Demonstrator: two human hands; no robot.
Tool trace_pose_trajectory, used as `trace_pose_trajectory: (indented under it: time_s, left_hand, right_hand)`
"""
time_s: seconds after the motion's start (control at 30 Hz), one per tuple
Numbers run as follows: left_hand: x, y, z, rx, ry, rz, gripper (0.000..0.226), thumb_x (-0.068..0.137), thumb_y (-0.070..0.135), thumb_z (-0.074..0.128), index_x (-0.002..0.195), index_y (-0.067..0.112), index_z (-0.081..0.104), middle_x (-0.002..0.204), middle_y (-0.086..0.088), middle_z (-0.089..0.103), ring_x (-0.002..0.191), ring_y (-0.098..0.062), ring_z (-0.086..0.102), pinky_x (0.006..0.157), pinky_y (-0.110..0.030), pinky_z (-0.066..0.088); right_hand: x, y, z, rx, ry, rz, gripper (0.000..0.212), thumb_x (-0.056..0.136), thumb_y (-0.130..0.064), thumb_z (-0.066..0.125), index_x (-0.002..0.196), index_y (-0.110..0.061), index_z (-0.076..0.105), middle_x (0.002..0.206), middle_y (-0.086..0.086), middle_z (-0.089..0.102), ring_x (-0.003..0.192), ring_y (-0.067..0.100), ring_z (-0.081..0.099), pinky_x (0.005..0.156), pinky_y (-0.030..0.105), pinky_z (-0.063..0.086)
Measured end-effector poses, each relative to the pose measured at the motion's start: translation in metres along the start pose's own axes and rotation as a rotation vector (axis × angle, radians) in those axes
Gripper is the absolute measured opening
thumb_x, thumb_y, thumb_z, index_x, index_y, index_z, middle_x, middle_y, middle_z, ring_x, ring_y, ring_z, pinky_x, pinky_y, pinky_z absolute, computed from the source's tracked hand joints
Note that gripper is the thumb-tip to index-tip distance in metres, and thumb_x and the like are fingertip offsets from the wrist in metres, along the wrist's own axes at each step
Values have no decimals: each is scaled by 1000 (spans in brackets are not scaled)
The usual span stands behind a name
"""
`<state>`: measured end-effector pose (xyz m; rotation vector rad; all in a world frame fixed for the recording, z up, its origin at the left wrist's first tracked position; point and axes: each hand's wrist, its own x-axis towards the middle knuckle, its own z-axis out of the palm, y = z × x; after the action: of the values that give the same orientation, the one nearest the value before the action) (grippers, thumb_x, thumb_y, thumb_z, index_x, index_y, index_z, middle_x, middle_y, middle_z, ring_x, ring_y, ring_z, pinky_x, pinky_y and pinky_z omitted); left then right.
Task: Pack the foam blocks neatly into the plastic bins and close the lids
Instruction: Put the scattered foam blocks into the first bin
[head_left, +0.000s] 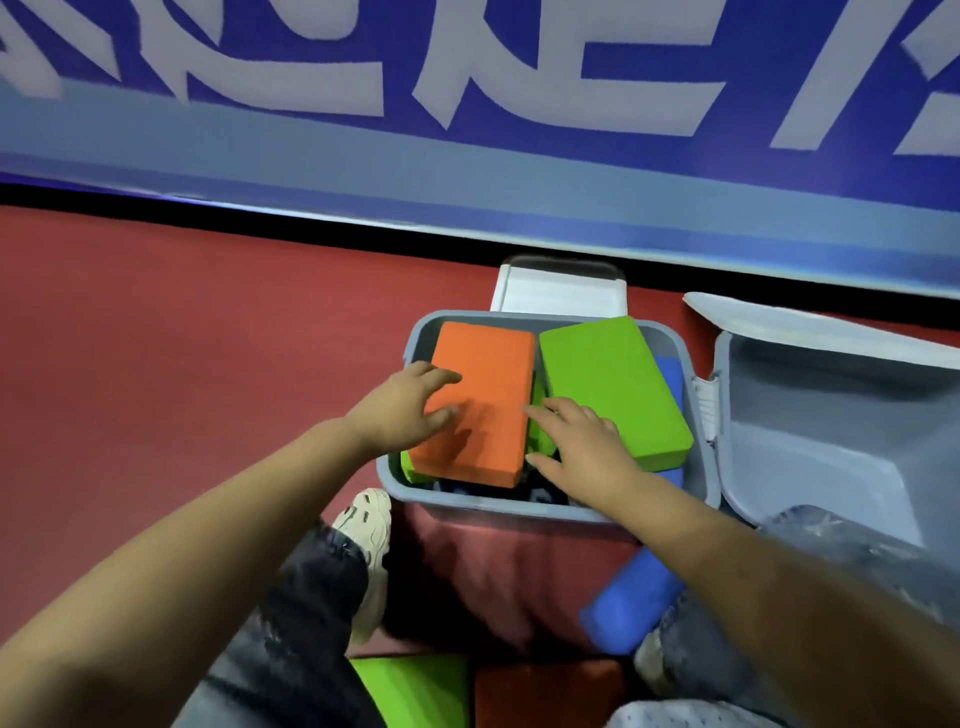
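A grey plastic bin (540, 506) stands on the red floor (156, 364), its top open and already filled to the rim with foam blocks. On top, an orange foam block (485, 384) lies flat on the left side and a green foam block (610, 379) lies flat beside it on the right, tilted a little so its far corner rides above the bin's back wall. Edges of more green blocks show below and between them, and a blue block (670, 382) peeks out under the green one at the right wall. The left hand (402, 408) rests on the orange block's left edge with fingers spread and nearly straight, pressing on the top face. The right hand (584, 447) lies with straight, parted fingers at the near edge of the green block, fingertips reaching toward the gap between the two blocks. The bin's lid (831, 415) hangs open to the right, hinged at the right wall. A white lid (558, 296) of another container shows behind the bin. On the floor nearer the person lie a blue foam block (631, 605), a green one (415, 691) and an orange one (550, 693), between the person's legs, with a white shoe (366, 519) near the bin's left corner.
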<state>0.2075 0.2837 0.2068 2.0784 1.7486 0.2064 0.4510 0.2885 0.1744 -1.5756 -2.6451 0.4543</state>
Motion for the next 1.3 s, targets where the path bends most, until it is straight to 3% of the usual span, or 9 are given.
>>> trace_pose_trajectory:
  time_s: [0.27, 0.4, 0.5, 0.6, 0.8, 1.03, 1.17, 1.23, 1.3]
  left_hand:
    - [-89, -66, -46, -262, 253, -259, 47, 93, 23, 58, 138, 13, 47, 132, -10, 50, 115, -21, 55, 95, -26, 40]
    - [-158, -141, -15, -396, 375, -626, 45, 91, 20, 59, 134, 8, 50, 130, -15, 54, 109, -26, 58, 93, -32, 45]
    - [-213, -179, 51, -498, 220, -849, 53, 89, 25, 63, 136, 8, 46, 131, -19, 53, 111, -29, 57, 95, -35, 46]
    - [-251, -189, 118, -581, 85, -975, 60, 87, 26, 67, 138, 6, 42, 132, -20, 53, 114, -30, 57, 95, -31, 43]
    - [-276, -184, 227, -824, -157, -1080, 73, 84, 31, 70, 143, 7, 33, 139, -20, 44, 120, -31, 54, 99, -30, 43]
    - [-287, -189, 317, -1035, -232, -1194, 97, 71, 35, 81, 143, -2, 27, 143, -18, 39, 133, -28, 42, 105, -28, 36]
    - [-298, -202, 372, -1259, -164, -1232, 105, 24, 50, 83, 112, 5, 47, 95, -5, 57, 92, -18, 55, 70, -20, 51]
    - [-301, -211, 393, -1324, -195, -1267, 122, 16, 48, 92, 119, 3, 44, 99, -7, 61, 92, -20, 58, 71, -23, 54]
    - [-296, -211, 394, -1355, -233, -1330, 122, 26, 40, 96, 128, 4, 39, 114, -13, 61, 103, -25, 61, 81, -32, 54]
  right_hand:
    - [24, -120, -1, 298, 17, -220, 62, 86, -36, 61, 143, -24, 38, 138, 5, 42, 128, 25, 42, 104, 45, 38]
    - [39, -193, -1, 416, -9, -314, 58, 89, -28, 63, 142, -19, 40, 133, 8, 45, 119, 19, 48, 98, 15, 30]
    - [56, -242, 1, 479, -77, -338, 56, 89, -30, 64, 140, -21, 43, 128, 6, 47, 97, 14, 57, 82, 12, 35]
    - [73, -278, 16, 412, -203, -363, 56, 88, -35, 63, 139, -22, 43, 127, 6, 48, 88, 14, 59, 85, 18, 40]
    - [55, -311, 120, 229, -634, -321, 64, 87, -42, 62, 143, -23, 37, 133, 12, 45, 113, 26, 55, 98, 28, 40]
    - [2, -256, 214, -20, -1017, -132, 68, 88, -42, 60, 144, -14, 33, 140, 18, 44, 130, 31, 43, 106, 33, 36]
    - [21, -259, 215, 145, -969, -30, 65, 88, -40, 62, 142, -15, 38, 138, 15, 50, 127, 26, 48, 105, 32, 38]
    - [28, -264, 213, 251, -921, 43, 62, 88, -40, 62, 142, -19, 39, 135, 11, 52, 124, 22, 51, 103, 26, 37]
    - [29, -262, 213, 278, -898, 87, 60, 88, -41, 61, 141, -22, 40, 133, 9, 53, 121, 20, 52, 101, 25, 37]
